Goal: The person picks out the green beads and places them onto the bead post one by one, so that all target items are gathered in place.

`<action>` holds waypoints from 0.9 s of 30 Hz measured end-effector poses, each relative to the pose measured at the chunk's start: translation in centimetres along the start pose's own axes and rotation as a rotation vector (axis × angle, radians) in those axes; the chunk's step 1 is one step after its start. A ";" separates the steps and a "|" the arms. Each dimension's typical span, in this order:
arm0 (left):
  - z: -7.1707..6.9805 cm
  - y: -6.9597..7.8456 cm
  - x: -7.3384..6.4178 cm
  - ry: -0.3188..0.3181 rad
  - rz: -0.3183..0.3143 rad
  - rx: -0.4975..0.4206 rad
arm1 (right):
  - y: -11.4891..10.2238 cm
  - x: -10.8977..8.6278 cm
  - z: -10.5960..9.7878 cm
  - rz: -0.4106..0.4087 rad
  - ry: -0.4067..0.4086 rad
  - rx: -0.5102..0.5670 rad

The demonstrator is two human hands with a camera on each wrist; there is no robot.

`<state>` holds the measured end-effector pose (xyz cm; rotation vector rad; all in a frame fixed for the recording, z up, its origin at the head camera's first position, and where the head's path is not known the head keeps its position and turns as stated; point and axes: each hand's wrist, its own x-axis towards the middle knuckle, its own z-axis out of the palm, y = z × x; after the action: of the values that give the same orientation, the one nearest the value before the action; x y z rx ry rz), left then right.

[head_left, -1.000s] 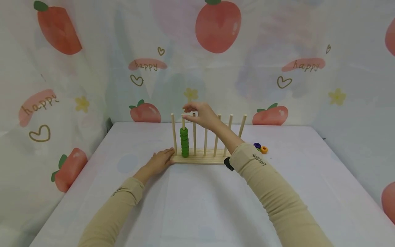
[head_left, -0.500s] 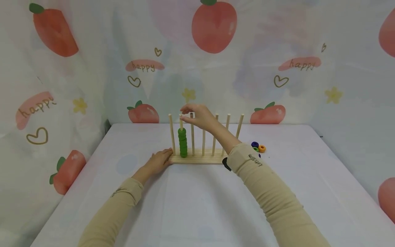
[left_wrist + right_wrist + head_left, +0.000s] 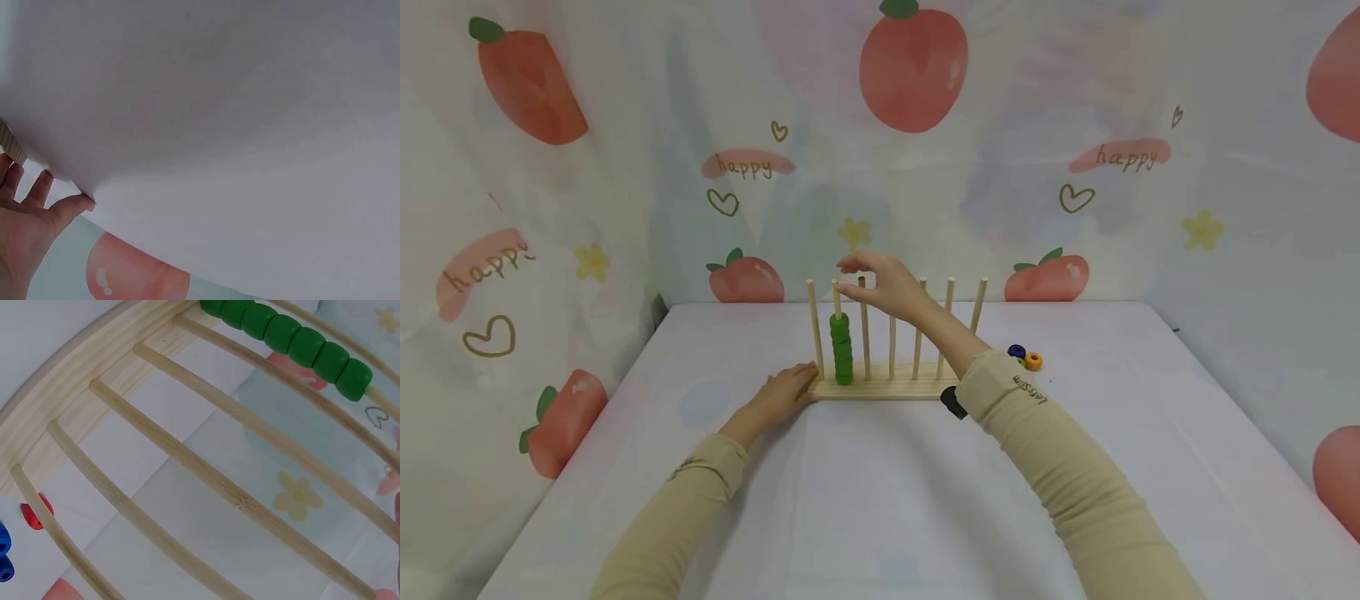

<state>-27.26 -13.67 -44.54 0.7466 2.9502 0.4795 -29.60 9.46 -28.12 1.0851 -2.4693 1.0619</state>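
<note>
A wooden bead rack with a row of upright pegs stands on the table, its pale base [image 3: 880,388] lying flat. Several green beads [image 3: 842,350] are stacked on the second peg from the left; the right wrist view shows the green stack [image 3: 305,347] too, with bare peg above it. My left hand [image 3: 782,393] rests against the rack's left end, fingers extended. At the top of the green beads' peg is my right hand [image 3: 883,287], thumb and fingers apart, no bead showing between them. Only a sliver of that hand enters the right wrist view.
Loose beads lie right of the rack: a purple bead [image 3: 1017,351], an orange bead [image 3: 1033,361] and a green one partly behind the sleeve. A red bead [image 3: 37,512] and blue beads [image 3: 5,567] show beyond the rack's end. Patterned cloth [image 3: 925,192] hangs behind the table.
The head view has shifted slightly. Both hands keep their places at the rack, and the green stack looks the same.
</note>
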 end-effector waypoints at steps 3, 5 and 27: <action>-0.1 0.0 0.1 0.005 0.006 -0.005 | 0.0 -0.4 -0.3 -0.025 0.004 0.000; -0.1 0.1 0.2 0.004 0.010 -0.005 | 0.0 -0.8 -0.5 -0.038 0.013 -0.002; 0.1 0.0 -0.2 -0.010 0.006 0.007 | 0.4 -5.1 -2.1 -0.118 0.143 0.080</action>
<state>-27.08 -13.75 -44.62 0.7559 2.9431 0.4641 -26.50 13.87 -29.27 1.1215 -2.2409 1.1671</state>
